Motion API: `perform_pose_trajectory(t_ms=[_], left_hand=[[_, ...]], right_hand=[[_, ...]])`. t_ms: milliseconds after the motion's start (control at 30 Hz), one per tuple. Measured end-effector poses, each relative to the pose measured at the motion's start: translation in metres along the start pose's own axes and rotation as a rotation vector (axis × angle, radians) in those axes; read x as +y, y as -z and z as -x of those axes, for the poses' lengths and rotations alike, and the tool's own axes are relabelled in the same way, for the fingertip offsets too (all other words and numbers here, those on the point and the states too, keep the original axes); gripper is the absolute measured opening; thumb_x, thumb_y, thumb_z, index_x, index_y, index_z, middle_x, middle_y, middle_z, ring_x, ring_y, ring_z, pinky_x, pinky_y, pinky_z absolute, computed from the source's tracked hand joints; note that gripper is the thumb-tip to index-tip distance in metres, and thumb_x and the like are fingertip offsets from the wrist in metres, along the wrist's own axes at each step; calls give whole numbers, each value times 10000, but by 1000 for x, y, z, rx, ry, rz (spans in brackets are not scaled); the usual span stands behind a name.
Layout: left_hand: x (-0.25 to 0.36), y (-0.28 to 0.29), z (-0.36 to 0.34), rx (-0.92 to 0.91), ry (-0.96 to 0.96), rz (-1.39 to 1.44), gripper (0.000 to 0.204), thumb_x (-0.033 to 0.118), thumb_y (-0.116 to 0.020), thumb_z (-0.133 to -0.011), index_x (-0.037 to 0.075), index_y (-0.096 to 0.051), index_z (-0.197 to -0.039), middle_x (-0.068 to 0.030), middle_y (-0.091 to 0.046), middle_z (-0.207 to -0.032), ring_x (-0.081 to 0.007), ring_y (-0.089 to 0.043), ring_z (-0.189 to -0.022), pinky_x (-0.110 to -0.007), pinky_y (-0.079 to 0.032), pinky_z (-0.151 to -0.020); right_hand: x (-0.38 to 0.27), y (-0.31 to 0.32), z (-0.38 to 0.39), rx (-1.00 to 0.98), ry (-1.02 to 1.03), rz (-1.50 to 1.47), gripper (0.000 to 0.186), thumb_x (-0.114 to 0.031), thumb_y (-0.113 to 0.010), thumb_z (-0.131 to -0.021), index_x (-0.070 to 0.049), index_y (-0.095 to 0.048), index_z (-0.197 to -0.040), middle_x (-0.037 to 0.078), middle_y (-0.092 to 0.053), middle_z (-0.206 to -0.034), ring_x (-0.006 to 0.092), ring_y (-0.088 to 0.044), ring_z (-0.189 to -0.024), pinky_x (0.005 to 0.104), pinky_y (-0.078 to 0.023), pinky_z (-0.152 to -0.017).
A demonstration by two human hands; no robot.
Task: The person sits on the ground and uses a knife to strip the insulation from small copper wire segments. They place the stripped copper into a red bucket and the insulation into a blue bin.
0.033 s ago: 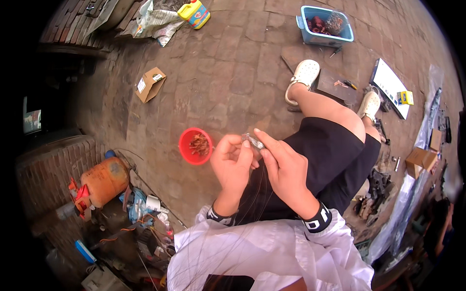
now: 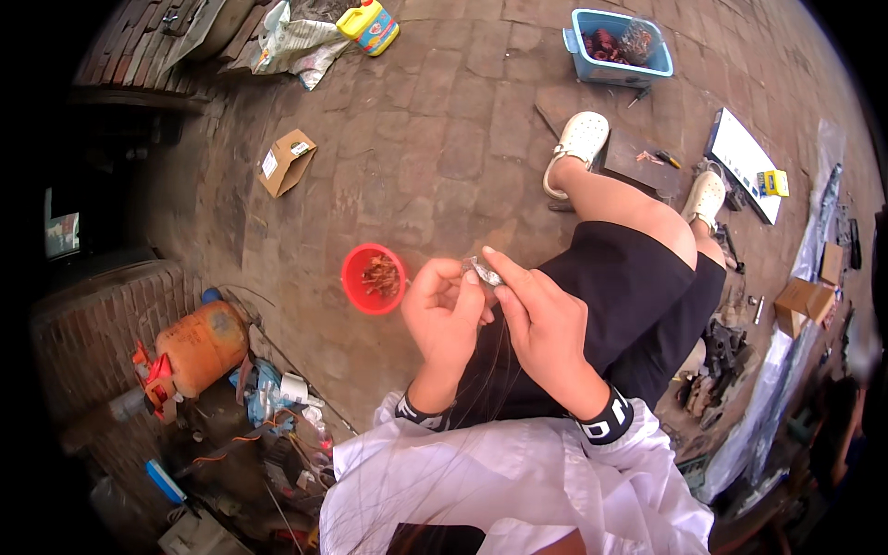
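My left hand and my right hand meet over my lap, both closed on one small shiny silvery piece. It looks like crumpled clear film or foil, too small to name more exactly. The left thumb presses it from one side, while the right thumb and forefinger pinch its other end. Just left of my left hand stands a red bucket, with thin reddish-brown strips inside.
A dark board with a yellow-and-black tool lies between my feet. Beyond are a blue tub of dark red parts and a yellow jug. An open carton lies far left, an orange gas cylinder nearer. Boxes are at right.
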State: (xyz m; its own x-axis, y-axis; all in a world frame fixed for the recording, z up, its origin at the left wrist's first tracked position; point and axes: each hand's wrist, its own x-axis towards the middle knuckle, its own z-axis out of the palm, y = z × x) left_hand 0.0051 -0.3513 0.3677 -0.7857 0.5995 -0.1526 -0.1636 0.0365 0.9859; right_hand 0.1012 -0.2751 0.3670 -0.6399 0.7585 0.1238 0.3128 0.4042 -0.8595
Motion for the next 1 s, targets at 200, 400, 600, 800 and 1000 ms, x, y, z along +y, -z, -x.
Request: perform_pose_trajectory(t_ms=[200, 400, 600, 800, 1000], left_hand=[[2, -5, 2, -12, -131, 62, 60, -1, -567, -928, -18, -536, -880, -42, -610, -701, -52, -536, -533, -189, -430, -471], [-3, -2, 3, 20, -135, -25, 59, -7, -563, -918, -6, -526, -872, -35, -592, -699, -47, -522, -538, -191, -421, -477], [-6, 4, -3, 121, -147, -113, 66, 20, -561, -922, 4, -527, -868, -26, -590, -712, -46, -520, -541, -193, -426, -484], [-18, 12, -4, 146, -103, -147, 60, 19, -559, -913, -5, -545, -861, -37, -598, -720, -51, -515, -523, -199, -429, -480], [-5, 1, 1, 178, -27, 98, 63, 10, -534, -923, -2, -516, -863, -80, -609, -708, -77, -535, -487, -204, -444, -436]], right_hand=[[-6, 0, 5, 47, 36, 50, 398, -159, -708, -830, -162, -663, -1225, 42, -515, -652, 193, -552, -507, 313, -439, -454], [-5, -10, 3, 69, 15, -6, 332, -164, -684, -860, -145, -676, -1192, 58, -567, -669, 205, -593, -532, 315, -463, -464], [-9, -25, -4, 7, -105, -159, 264, -195, -636, -904, -149, -682, -1160, 98, -675, -788, 243, -661, -629, 333, -508, -529], [10, -48, -22, -77, -300, -47, 250, -254, -584, -947, -134, -679, -1145, 125, -694, -806, 290, -679, -703, 376, -524, -600], [6, -27, -31, -32, -287, -310, 256, -224, -591, -953, -145, -676, -1181, 140, -688, -817, 274, -658, -656, 344, -512, -602]])
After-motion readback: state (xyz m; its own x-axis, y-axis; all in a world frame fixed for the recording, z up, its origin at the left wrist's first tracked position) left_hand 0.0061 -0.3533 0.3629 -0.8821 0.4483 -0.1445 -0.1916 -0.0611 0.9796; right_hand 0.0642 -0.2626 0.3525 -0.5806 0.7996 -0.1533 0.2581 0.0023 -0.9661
